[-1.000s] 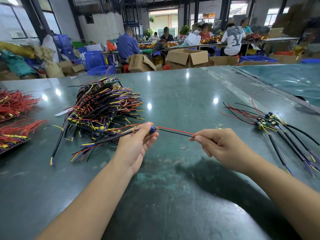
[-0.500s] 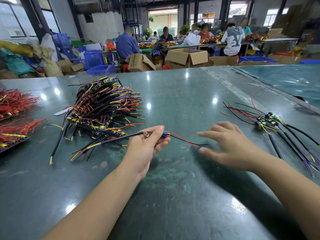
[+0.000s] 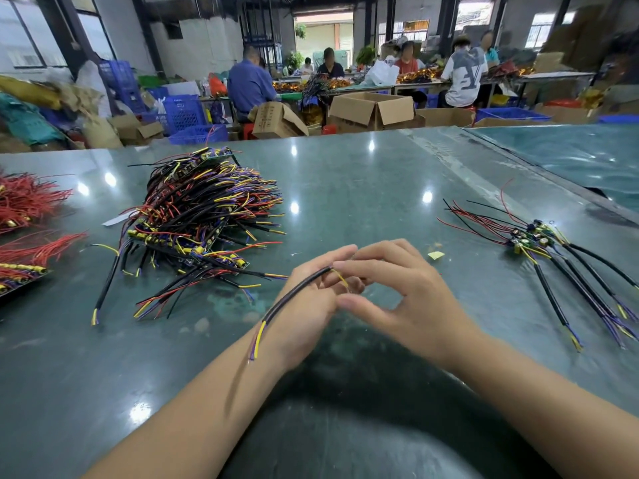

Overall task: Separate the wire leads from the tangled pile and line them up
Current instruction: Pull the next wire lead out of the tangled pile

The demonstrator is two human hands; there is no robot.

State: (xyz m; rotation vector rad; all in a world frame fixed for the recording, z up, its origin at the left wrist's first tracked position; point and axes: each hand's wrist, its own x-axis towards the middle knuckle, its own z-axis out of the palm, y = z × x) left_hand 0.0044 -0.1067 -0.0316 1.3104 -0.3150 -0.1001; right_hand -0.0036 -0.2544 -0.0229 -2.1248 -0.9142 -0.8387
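Note:
A tangled pile of wire leads, black, red, yellow and purple with small boards, lies on the green table at left centre. My left hand grips one black wire lead. Its yellow and purple tips hang back over my left wrist. My right hand has come against the left, fingers stretched out. Its index fingertip touches the lead's front end, which is mostly hidden between the hands. Several separated leads lie side by side at the right.
Red wire bundles lie at the table's left edge. A small yellow scrap sits just beyond my right hand. Cardboard boxes, blue crates and seated people are past the table's far edge.
My right hand let go of the red and black wires, opened, then moved left to meet the left hand. The left hand turned the lead, so its sheathed end now trails over my wrist.

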